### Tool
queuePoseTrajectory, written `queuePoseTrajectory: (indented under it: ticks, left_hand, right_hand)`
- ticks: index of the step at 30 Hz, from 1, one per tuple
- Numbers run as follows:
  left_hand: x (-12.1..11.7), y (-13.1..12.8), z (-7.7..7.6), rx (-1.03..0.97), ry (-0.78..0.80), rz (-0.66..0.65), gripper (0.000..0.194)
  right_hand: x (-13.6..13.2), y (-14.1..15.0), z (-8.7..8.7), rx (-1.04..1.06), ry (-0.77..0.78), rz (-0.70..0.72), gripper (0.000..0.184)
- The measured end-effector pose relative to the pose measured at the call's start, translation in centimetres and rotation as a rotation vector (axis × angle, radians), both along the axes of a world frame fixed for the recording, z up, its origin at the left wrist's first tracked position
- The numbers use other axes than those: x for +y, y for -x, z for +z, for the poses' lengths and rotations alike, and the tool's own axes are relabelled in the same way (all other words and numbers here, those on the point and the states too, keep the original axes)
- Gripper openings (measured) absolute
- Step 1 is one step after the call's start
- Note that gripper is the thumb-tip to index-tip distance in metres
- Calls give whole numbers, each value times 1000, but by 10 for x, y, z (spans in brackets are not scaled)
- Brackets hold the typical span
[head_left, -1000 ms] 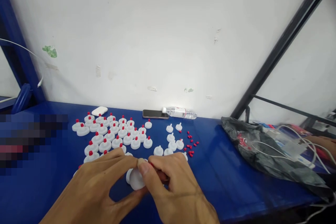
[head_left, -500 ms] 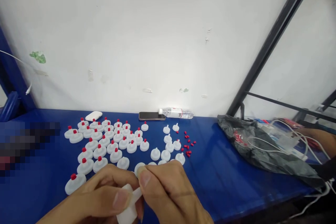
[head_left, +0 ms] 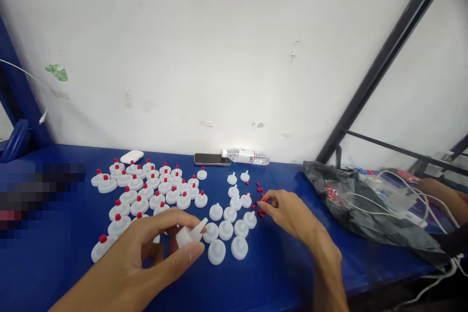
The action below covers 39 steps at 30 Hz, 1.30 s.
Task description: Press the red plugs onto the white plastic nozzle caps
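My left hand (head_left: 161, 248) pinches a white nozzle cap (head_left: 190, 235) between thumb and fingers, its bare spout pointing up and right. At the scattered small red tip caps (head_left: 261, 213), the thumb and fingertips of my right hand (head_left: 283, 209) are pinched together around one of them, which they partly cover. Between the hands stand several white nozzle caps (head_left: 216, 252) with bare spouts. To the left are rows of white nozzle caps (head_left: 139, 205) with red tips on their spouts; my left hand hides some of them.
A phone (head_left: 212, 159) and a clear plastic bottle (head_left: 252, 156) lie along the wall, with a white rounded object (head_left: 132, 157) to their left. On the right are a dark plastic bag (head_left: 365, 219), white cables and another person's arm (head_left: 444, 195). The blue table (head_left: 278, 278) has a front edge at lower right.
My hands have moved apart. The right hand has gone right and away from me to the red tip caps; the left still holds the white nozzle cap, now raised slightly and tilted.
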<state>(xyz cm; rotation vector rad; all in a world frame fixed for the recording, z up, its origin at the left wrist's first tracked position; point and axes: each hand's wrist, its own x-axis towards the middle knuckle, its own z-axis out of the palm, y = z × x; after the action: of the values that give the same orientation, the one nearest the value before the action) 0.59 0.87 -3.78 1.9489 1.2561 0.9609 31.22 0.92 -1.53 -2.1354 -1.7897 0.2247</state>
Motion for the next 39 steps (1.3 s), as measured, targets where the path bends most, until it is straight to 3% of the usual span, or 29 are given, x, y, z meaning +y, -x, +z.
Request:
queuePoseTrajectory:
  ticks: [3,7,10,14,18,22,24,29,32,34,37,39]
  left_hand:
    - [1,5,4,-40,105,-12,57]
    - [8,4,7,-26,34,-52,53]
    - [10,2,9,23,-19,-63,48]
    - [10,1,11,21,-43,-107,49]
    - [12,1,11,30,-45,-82,49]
    - [17,10,16,65,-132,61,59]
    - [19,19,22,72,-192,127,56]
    - [20,38,34,81,-223,162,44]
    - [20,40,36,109,-263,141,42]
    - [19,39,37,130,-299,124,40]
    - [21,38,35,146,-356,107,34]
    - [23,37,31,155,-387,111,31]
  right_hand:
    - [5,4,1,29,-8,14,26]
    - [-3,15,15,133,-181,25,30]
    - [-19,42,28,409,-237,196,31]
    - [-36,90,36,591,-107,420,14]
    - [-35,112,29,601,-217,403,7]
    - [-20,111,22,488,-275,306,10]
    - [-9,111,21,384,-259,292,14]
    - [23,119,27,58,-83,449,22]
    - [37,122,33,-16,16,570,25]
    - [45,122,34,-78,-40,509,33]
    - [55,124,28,-271,-145,295,53]
    - [61,128,19,-386,-122,276,60]
